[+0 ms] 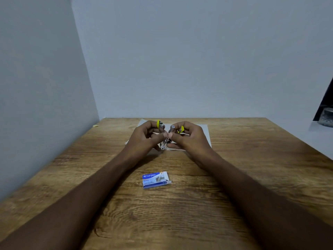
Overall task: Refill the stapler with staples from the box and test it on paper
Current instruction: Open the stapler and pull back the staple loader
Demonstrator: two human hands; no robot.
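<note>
A small yellow and silver stapler (166, 136) is spread open in a V above the far middle of the table. My left hand (146, 137) grips its left arm, whose yellow tip shows above my fingers. My right hand (187, 137) grips the right arm, and both thumbs meet near the hinge. White paper (205, 131) lies flat under both hands. The blue and white staple box (155, 179) lies nearer to me on the wood, its right end flap open. Whether staples sit in the stapler's channel is hidden.
The wooden table (234, 195) fills the lower view and meets grey walls at the back and left. A small yellow scrap (95, 125) lies by the left wall. A dark ledge with a clear container (327, 120) is at the far right.
</note>
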